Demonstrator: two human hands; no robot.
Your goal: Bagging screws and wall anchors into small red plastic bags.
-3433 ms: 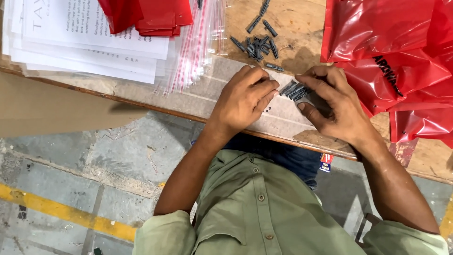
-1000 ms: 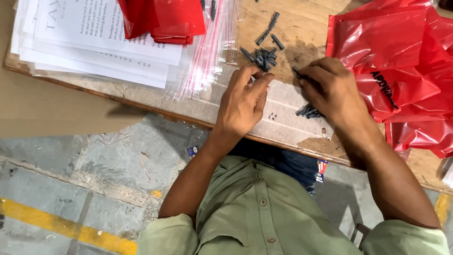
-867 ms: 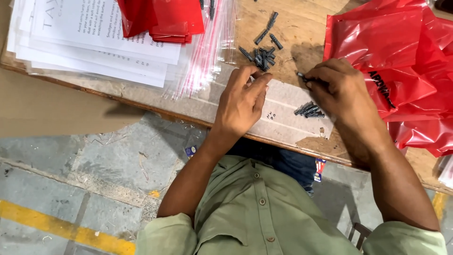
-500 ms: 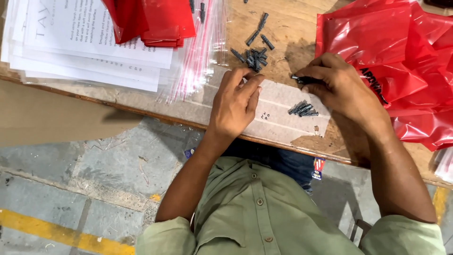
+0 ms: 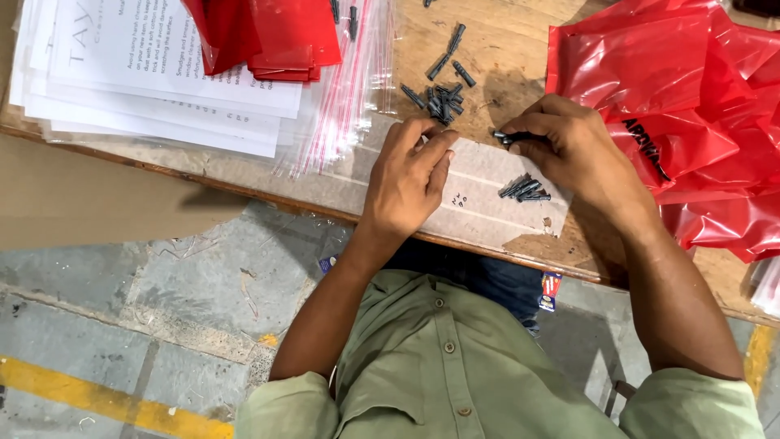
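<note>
My right hand (image 5: 573, 150) pinches a dark screw (image 5: 510, 137) by its end, just above a white paper sheet (image 5: 479, 203) on the wooden table (image 5: 504, 57). A small bundle of dark screws (image 5: 524, 189) lies on that sheet below the hand. My left hand (image 5: 409, 175) rests flat on the sheet's left side, fingers together, holding nothing, its fingertips near a loose pile of dark screws (image 5: 440, 99) further back.
A stack of printed paper sheets (image 5: 138, 73) lies at the left, with folded red bags (image 5: 260, 32) and clear zip bags (image 5: 345, 89) beside it. A crumpled red plastic bag (image 5: 682, 114) fills the right. Concrete floor with a yellow line (image 5: 89, 398) lies below.
My right hand set the bundle of screws down on the sheet and lifted away with a single screw. My left hand stayed on the sheet.
</note>
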